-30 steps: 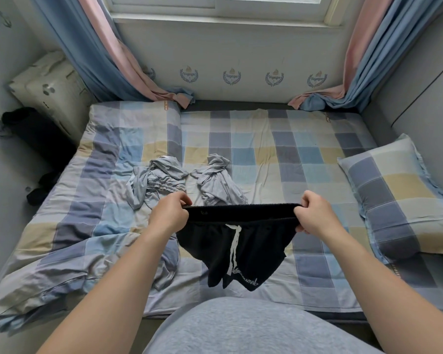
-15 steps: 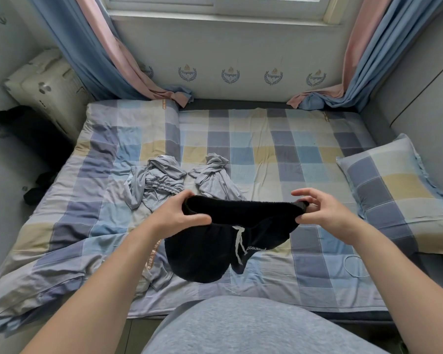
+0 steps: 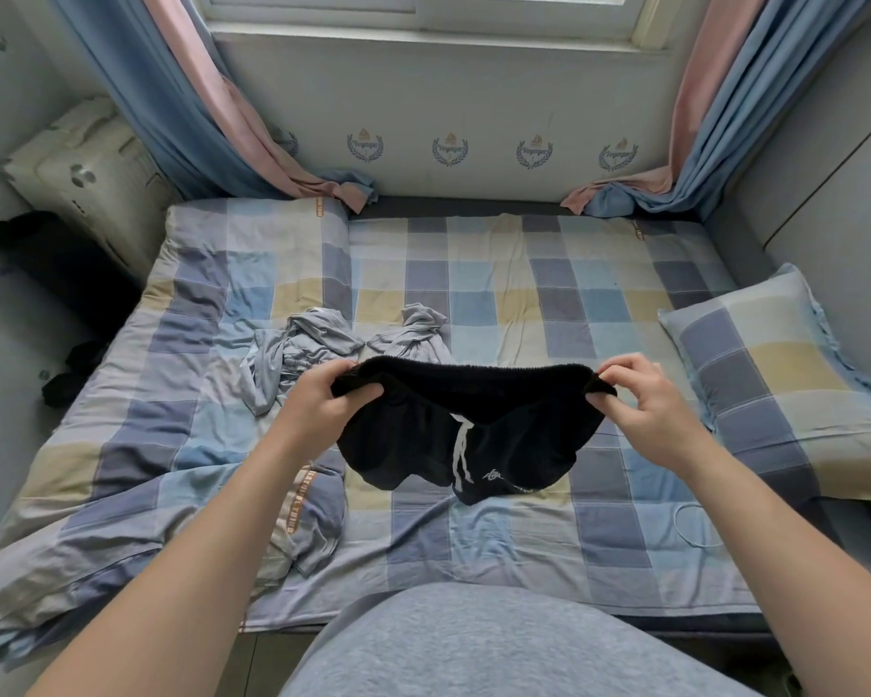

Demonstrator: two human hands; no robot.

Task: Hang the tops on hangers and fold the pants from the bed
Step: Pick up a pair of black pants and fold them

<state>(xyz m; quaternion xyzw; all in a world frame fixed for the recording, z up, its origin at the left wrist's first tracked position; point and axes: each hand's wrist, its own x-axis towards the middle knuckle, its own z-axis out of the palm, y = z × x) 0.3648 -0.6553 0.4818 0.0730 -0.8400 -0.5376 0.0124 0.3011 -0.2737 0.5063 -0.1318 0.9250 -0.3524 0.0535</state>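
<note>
The black shorts (image 3: 453, 440) hang over the bed (image 3: 524, 294), waistband ends pinched in the curled fingers of the left hand (image 3: 323, 402) and right hand (image 3: 637, 402); best to draw the band taut and level, then lay them flat before folding leg onto leg.

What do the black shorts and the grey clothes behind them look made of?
The black shorts: likely a matte knit, cotton-like jersey; ribbed waistband, white drawcord, soft sag. The grey clothes: probably a thin, smooth, slightly shiny fabric; fine limp wrinkles.
</note>
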